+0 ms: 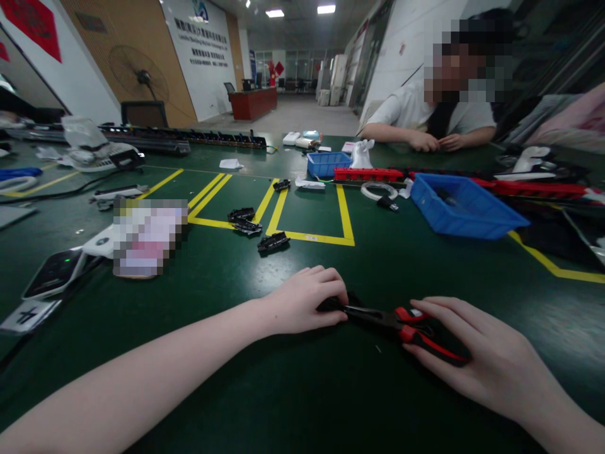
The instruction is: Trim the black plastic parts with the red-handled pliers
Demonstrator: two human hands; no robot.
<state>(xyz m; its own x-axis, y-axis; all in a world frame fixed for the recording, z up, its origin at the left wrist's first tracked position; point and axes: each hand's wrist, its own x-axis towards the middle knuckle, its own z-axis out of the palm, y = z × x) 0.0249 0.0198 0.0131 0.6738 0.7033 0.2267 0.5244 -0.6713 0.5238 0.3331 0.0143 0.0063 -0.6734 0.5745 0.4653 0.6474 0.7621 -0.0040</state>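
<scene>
My right hand (pixel 486 353) is closed around the red and black handles of a pair of needle-nose pliers (pixel 405 326). The long dark jaws point left and reach the fingertips of my left hand (pixel 312 299). Those fingers pinch a small black part (pixel 331 305), mostly hidden by the hand, so its kind does not show. The plier tips meet this part, but whether they grip it I cannot tell. Beyond my left hand lie several similar-sized black plastic pieces (pixel 274 243) on the green tabletop (pixel 302 391).
A blue bin (pixel 466 208) stands at right, a smaller blue tray (pixel 328 165) further back. Red rails (pixel 368 175) lie near them. At left are a phone (pixel 151 243) and a small device with a screen (pixel 54 274). Across the table sits a person (pixel 432 116). Yellow tape (pixel 312 238) marks the table.
</scene>
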